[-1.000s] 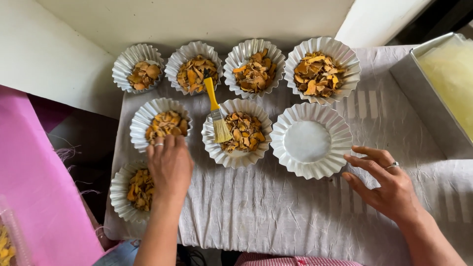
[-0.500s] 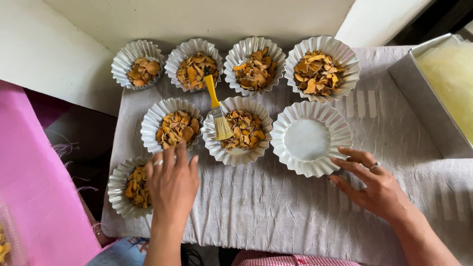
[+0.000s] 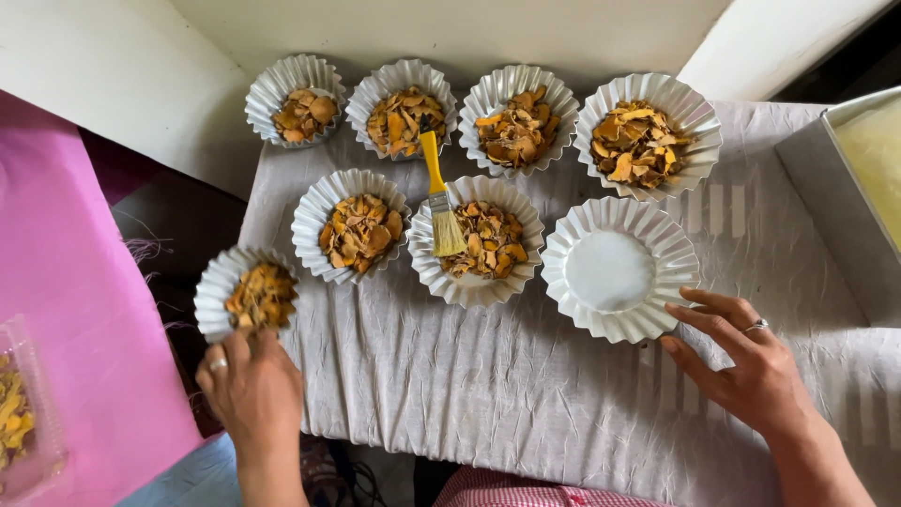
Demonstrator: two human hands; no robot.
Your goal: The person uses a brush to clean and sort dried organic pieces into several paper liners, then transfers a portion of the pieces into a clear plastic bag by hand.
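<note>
Crumpled cloth [image 3: 526, 394], filled foil cup [image 3: 246, 293] at left hand [image 3: 251, 387]

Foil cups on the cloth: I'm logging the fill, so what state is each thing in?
Back four cups: filled with orange chips.
Middle two cups: filled.
Empty cup: right hand at rim.
Edge cup: filled, left hand touching.
Brush: lying across cups.
</note>
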